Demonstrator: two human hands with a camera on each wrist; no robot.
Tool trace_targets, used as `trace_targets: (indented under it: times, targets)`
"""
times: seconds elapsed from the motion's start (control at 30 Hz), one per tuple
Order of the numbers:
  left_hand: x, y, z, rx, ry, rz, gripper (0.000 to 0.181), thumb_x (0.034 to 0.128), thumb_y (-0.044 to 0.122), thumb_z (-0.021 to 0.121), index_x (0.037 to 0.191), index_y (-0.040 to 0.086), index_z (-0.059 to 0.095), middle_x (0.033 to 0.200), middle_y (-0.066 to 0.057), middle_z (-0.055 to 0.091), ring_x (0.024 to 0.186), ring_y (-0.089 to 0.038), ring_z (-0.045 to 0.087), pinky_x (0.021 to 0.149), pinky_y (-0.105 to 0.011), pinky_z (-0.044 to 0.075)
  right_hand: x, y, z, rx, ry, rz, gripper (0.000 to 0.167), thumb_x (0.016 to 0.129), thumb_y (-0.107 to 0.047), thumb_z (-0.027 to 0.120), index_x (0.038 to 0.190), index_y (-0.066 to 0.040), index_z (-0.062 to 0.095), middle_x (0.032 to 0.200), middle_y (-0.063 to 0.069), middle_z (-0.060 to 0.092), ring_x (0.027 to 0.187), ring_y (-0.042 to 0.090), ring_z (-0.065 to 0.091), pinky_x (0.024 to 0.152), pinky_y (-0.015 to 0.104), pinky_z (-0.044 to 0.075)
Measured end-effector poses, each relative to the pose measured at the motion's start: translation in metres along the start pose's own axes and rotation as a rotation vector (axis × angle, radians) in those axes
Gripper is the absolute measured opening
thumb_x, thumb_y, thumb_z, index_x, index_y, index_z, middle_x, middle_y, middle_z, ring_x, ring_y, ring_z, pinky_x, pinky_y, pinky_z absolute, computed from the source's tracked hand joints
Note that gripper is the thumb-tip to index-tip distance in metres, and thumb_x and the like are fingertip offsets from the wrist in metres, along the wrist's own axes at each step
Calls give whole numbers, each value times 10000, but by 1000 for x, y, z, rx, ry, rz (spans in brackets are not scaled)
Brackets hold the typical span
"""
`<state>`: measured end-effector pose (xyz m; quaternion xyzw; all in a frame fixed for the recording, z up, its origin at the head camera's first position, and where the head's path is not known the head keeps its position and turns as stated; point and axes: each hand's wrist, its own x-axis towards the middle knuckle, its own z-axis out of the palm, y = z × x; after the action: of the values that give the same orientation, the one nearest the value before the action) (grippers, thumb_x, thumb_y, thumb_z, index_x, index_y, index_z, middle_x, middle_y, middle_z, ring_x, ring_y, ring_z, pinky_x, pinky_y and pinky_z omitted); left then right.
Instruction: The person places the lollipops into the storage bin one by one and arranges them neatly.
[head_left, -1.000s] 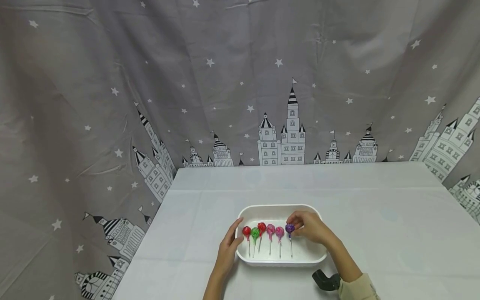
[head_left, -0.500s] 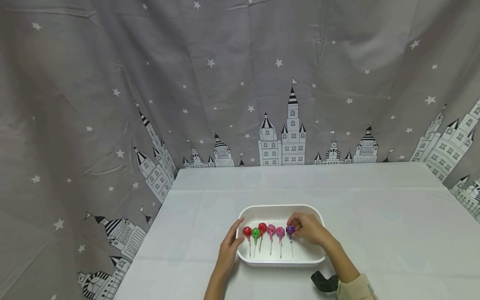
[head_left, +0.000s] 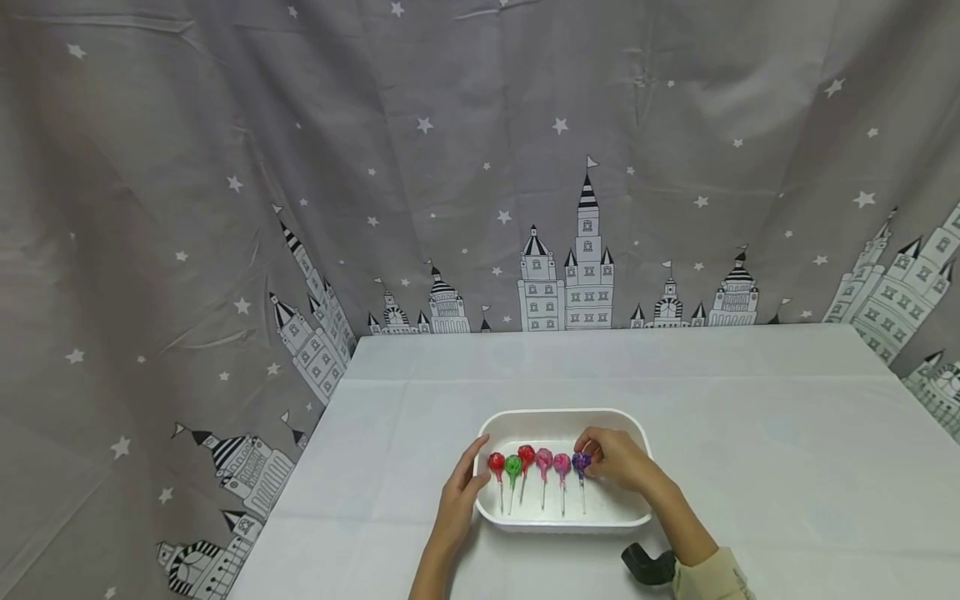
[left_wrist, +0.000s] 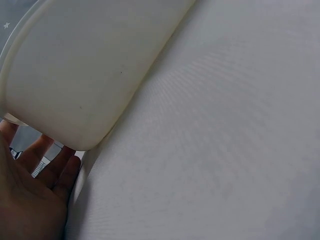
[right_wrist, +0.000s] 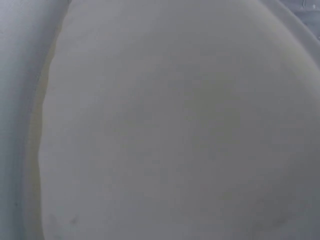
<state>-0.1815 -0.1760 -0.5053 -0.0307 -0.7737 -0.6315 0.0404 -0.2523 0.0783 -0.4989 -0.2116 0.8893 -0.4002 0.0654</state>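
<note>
In the head view, a white tray (head_left: 555,527) holds a row of lollipops with their sticks toward me. From left they are a red lollipop (head_left: 497,463), a green lollipop (head_left: 513,466), another red one, two pink lollipops (head_left: 562,465) and a purple lollipop (head_left: 578,462). My right hand (head_left: 618,458) pinches the purple one by its wrapped head. At the tray's left end, my left hand (head_left: 454,497) rests with fairly straight fingers against the wall, its thumb at the rim. The left wrist view shows those fingers partly hidden behind the tray (left_wrist: 75,75). In the right wrist view only the tray's outer wall (right_wrist: 165,125) appears, no hand.
A white cloth (head_left: 405,433) covers the table under the tray. Behind and to the left hangs a grey curtain (head_left: 450,208) printed with castles and stars. A black curved piece (head_left: 647,567) sits by my right sleeve (head_left: 708,577).
Almost nothing differs. The whole head view has shifted slightly, and both hands keep their places at the tray and the purple lollipop.
</note>
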Motion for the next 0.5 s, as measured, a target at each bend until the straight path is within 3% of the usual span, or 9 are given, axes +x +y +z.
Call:
trace_targets:
  times: [0.5]
  targets:
    - [1, 1, 2, 0, 8, 1, 504, 889, -12, 454, 1382, 88, 418, 1450, -100, 344, 1358, -251, 232, 1093, -361, 183, 1, 0, -2, -8, -12, -16, 261, 677, 92, 723, 870, -47, 615, 769, 16, 586, 703, 131, 543, 623, 240, 490]
